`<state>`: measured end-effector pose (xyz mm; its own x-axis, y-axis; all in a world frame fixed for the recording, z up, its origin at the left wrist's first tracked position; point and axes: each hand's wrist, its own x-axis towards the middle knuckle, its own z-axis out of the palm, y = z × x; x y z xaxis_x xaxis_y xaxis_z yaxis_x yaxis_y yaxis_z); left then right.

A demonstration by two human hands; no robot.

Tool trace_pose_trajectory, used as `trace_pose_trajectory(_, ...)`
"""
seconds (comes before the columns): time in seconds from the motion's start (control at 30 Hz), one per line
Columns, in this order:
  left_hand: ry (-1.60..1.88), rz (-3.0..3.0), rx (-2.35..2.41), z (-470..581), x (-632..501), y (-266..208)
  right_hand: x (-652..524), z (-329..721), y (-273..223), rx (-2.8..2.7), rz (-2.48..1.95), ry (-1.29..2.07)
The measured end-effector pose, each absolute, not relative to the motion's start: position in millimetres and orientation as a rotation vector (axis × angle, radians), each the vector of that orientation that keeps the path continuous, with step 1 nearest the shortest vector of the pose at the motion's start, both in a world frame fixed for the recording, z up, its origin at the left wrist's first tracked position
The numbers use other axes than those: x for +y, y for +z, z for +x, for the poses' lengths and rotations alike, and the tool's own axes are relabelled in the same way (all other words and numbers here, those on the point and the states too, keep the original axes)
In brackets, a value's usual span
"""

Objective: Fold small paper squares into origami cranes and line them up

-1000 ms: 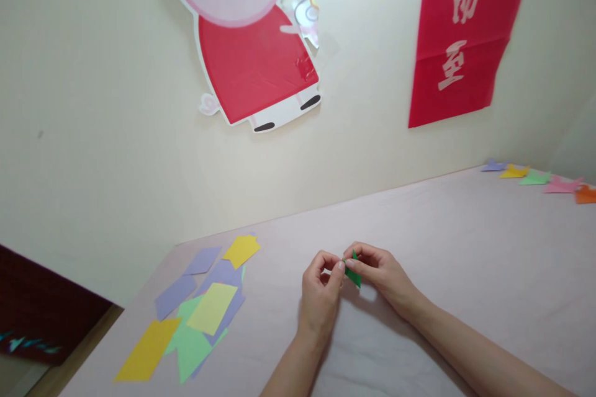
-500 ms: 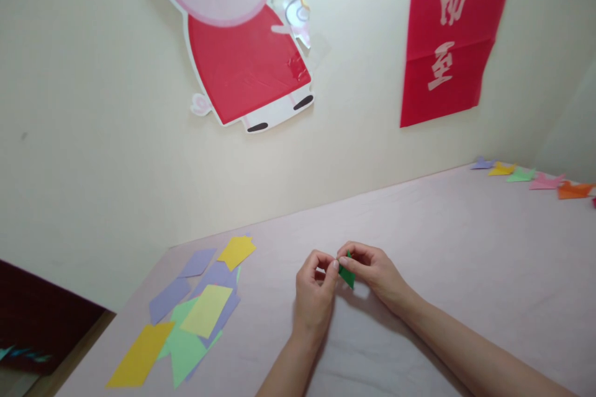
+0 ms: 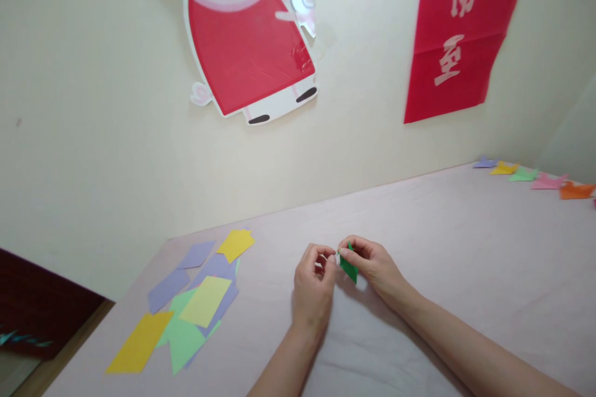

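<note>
A small folded piece of green paper (image 3: 349, 266) is pinched between the thumb and fingers of my right hand (image 3: 370, 258), its lower corner pointing down above the bed-like, cloth-covered surface (image 3: 395, 335). Close on its left is my left hand (image 3: 314, 276), thumb and fingertips brought together in a pinch. Those left fingertips are beside the paper's left tip; whether they grip anything is too small to tell.
On the left lies a loose spread of yellow (image 3: 142, 341), purple (image 3: 167, 290) and light green paper pieces (image 3: 186, 338). Folded paper shapes, including a pink one (image 3: 549, 182), line the far right edge. Behind stands a wall with a cartoon cutout (image 3: 246, 49) and a red banner (image 3: 459, 62).
My right hand and the green paper have drawn slightly away from my left fingertips, and more of the paper shows. The camera view has shifted a little.
</note>
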<state>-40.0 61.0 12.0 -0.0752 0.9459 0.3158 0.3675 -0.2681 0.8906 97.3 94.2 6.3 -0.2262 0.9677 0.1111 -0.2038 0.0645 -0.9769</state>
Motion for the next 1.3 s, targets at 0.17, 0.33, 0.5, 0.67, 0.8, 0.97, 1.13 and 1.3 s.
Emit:
trace_pose_trajectory(0.17,1.349,1.553,1.408,-36,62,13,93,95,3,-1.322,-0.870,1.375)
trace_pose_trajectory(0.33,1.408,1.429,1.368,-37,63,11,93,95,4,-1.364,-0.864,1.392)
trace_pose_trajectory(0.5,1.461,1.309,1.363,-43,68,8,95,94,2,-1.284,-0.803,1.427)
trace_pose_trajectory(0.67,1.355,1.226,1.266,-42,68,5,98,96,-1,-1.235,-0.783,1.368)
trace_pose_trajectory(0.8,1.328,1.174,1.242,-40,70,5,96,98,2,-1.279,-0.804,1.304)
trace_pose_trajectory(0.97,1.310,1.095,1.251,-47,74,4,95,101,3,-1.459,-0.808,1.202)
trace_pose_trajectory(1.13,1.296,1.077,1.237,-50,75,4,95,101,-1,-1.498,-0.810,1.194)
trace_pose_trajectory(1.3,1.285,1.111,1.217,-49,73,6,96,99,-1,-1.398,-0.825,1.334)
